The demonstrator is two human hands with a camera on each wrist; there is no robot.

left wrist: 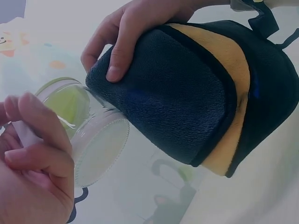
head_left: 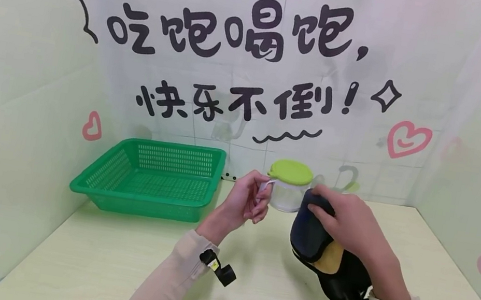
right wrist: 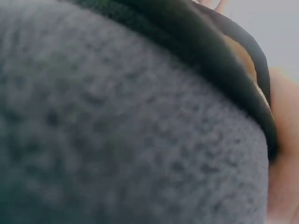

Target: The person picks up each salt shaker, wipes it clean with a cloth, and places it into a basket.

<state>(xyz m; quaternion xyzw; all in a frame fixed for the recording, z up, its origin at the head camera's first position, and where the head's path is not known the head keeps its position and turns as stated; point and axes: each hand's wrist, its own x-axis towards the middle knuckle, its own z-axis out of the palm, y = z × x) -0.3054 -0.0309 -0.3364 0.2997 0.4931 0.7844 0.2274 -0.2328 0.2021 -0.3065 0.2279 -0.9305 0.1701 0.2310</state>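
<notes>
In the head view my left hand [head_left: 246, 199] grips the white handle of a clear jar [head_left: 286, 197] with a green lid [head_left: 292, 172]. The jar is upright, held up in front of the back wall. On its right side, my right hand [head_left: 352, 221] pinches a folded cleaning cloth [head_left: 310, 232], dark blue-grey with a yellow reverse and black edging. The left wrist view shows the cloth's [left wrist: 168, 93] corner at the jar's wall [left wrist: 103, 149]; whether they touch I cannot tell. Blurred cloth [right wrist: 117, 135] fills most of the right wrist view.
A green plastic basket [head_left: 144, 204] with perforated walls stands at the back left of the pale wooden table [head_left: 247, 287]. Printed curtains with black lettering and hearts close off the back and both sides.
</notes>
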